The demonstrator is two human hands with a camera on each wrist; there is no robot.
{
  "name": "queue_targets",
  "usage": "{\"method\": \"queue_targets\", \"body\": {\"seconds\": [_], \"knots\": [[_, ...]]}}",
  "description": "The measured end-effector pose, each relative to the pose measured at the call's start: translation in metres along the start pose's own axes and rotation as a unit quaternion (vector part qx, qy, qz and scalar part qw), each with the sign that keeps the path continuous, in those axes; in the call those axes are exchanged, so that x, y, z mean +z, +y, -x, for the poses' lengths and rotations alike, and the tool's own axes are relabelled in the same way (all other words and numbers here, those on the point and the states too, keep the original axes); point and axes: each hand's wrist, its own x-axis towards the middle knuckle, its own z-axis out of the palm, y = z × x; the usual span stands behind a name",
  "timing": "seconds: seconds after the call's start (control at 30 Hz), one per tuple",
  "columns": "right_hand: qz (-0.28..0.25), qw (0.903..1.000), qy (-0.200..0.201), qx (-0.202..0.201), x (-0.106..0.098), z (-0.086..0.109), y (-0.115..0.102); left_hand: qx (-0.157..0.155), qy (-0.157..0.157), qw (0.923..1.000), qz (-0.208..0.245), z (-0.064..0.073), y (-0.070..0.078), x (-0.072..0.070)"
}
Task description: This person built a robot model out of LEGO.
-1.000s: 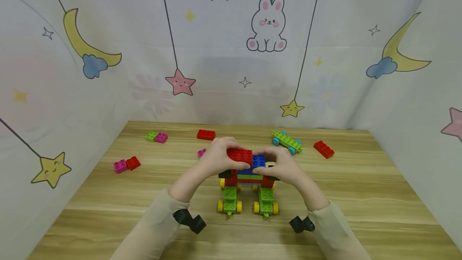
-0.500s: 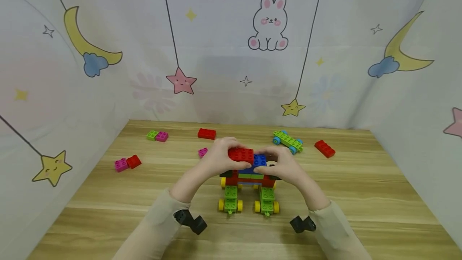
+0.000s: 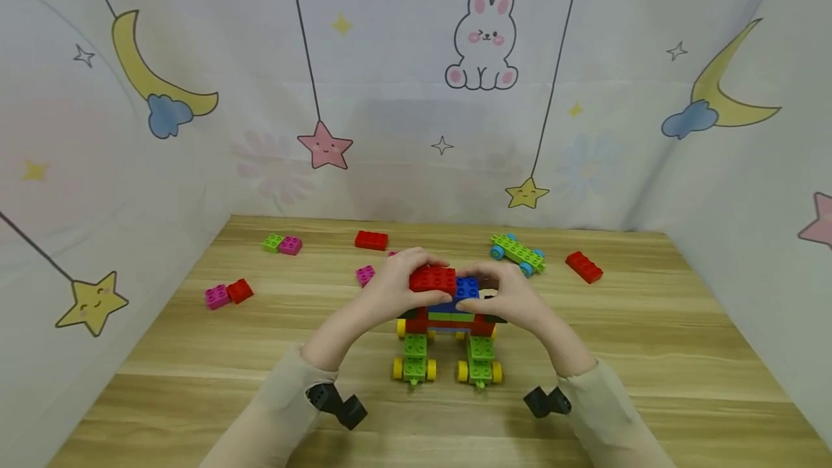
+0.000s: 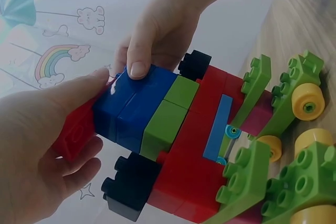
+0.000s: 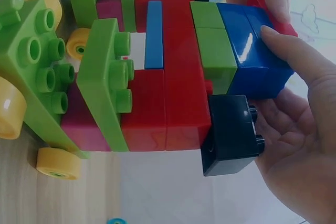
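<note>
My left hand [image 3: 392, 287] pinches a red toy building brick [image 3: 433, 279] at the top of a built figure, thumb in front and fingers behind. With thumb and fingers, my right hand [image 3: 510, 300] grips the blue bricks [image 5: 247, 40] just under it. In the left wrist view the red brick sits against the left end of the blue bricks, partly hidden by the hand. Below the blue come green bricks [image 4: 165, 127], a wide red body [image 4: 184, 161] and black side bricks [image 5: 231, 129]. The figure stands on two green wheeled bases [image 3: 414, 369] with yellow wheels.
Behind the figure lie a green car base with blue wheels [image 3: 518, 254] and red bricks [image 3: 371, 240] on the wooden table [image 3: 195, 381]. Pink, red and green bricks [image 3: 217, 297] lie at the left, and another red brick [image 3: 584, 266] at the right. A printed curtain [image 3: 390, 186] closes off the back.
The left hand and wrist have shifted very slightly to the left, uncovering a sliver of pink behind the hand. Both hands keep their grip, and the figure stays in place.
</note>
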Motion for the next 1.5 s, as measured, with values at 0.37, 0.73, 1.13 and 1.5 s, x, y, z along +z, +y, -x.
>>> {"method": "queue_targets", "body": {"seconds": [0.37, 0.73, 1.13, 1.5], "knots": [[0.061, 0.9967, 0.000, -0.053, -0.002, 0.003, -0.002, 0.028, 0.034, 0.9990, 0.013, 0.002, -0.001, 0.002], [0.082, 0.9751, 0.188, -0.085, -0.028, 0.014, 0.029, -0.016, 0.031, 0.9993, 0.010, 0.002, -0.004, 0.004], [0.127, 0.9453, 0.298, 0.035, -0.092, 0.035, 0.095, -0.051, 0.016, 0.9977, 0.041, 0.000, -0.003, 0.003], [0.161, 0.9398, 0.278, 0.116, -0.123, 0.050, 0.136, -0.062, 0.019, 0.9966, 0.050, 0.001, -0.001, 0.002]]}}
